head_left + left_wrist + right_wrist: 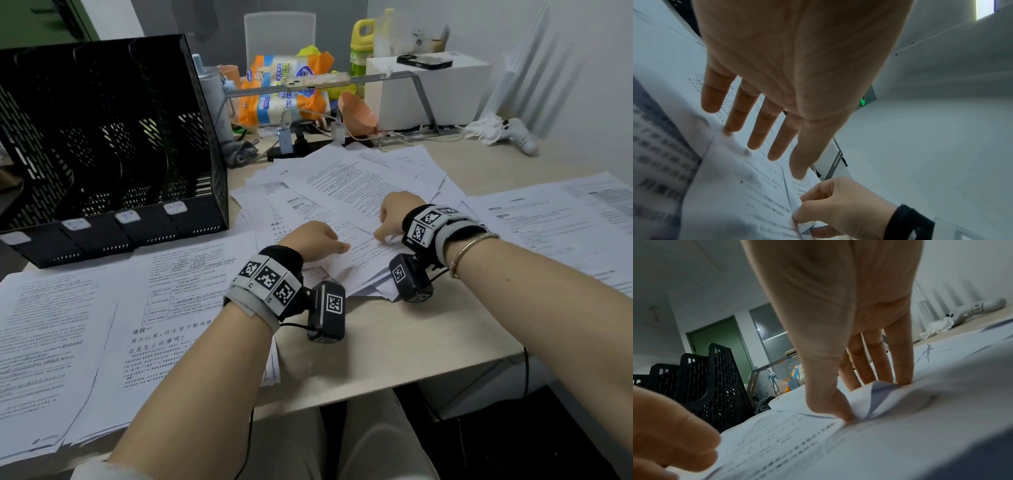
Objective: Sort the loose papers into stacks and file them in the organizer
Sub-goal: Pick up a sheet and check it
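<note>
Black organizer (113,144) beyond hands: left (313,240) flat, right (394,216) pinching paper (363,253).

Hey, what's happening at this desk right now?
A person is sorting printed papers on a desk. The right hand pinches up the corner of a sheet on the loose pile, while the left hand rests flat on it. Two stacks lie in front of the black organizer, whose visible slots look empty.

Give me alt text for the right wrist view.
The right hand pinches up a corner of the top sheet on the loose papers, thumb against fingers. The black organizer stands behind; the left hand blurs the near corner.
</note>
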Tool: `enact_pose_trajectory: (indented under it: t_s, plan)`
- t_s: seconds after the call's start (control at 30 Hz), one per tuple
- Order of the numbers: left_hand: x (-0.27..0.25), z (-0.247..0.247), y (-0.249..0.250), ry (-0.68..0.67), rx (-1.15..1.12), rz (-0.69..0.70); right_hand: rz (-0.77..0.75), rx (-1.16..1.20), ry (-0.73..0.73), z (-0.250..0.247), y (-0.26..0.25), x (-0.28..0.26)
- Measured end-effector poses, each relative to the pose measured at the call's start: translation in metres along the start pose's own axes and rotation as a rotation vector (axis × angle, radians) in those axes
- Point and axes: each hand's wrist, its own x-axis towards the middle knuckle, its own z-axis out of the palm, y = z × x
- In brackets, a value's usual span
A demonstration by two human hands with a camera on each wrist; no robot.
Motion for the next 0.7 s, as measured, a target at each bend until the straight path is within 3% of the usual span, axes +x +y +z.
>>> enact_pose_trajectory:
  t_s: [0.23, 0.37, 0.57, 0.7]
  plan:
    - [0.0, -0.004, 0.005, 0.049, -0.07, 0.028, -0.046, -0.033, 0.092, -0.002, 0.007, 0.004]
    - [-0.004, -0.008, 0.005, 0.062, -0.071, 0.075, -0.06, 0.067, 0.076, -0.012, 0.011, 0.002]
    - [-0.011, -0.02, 0.01, 0.108, -0.088, 0.135, -0.083, 0.442, 0.204, -0.034, 0.014, -0.018]
    - [-0.017, -0.024, 0.022, 0.138, -0.264, 0.19, -0.244, 0.877, 0.261, -0.057, -0.009, -0.047]
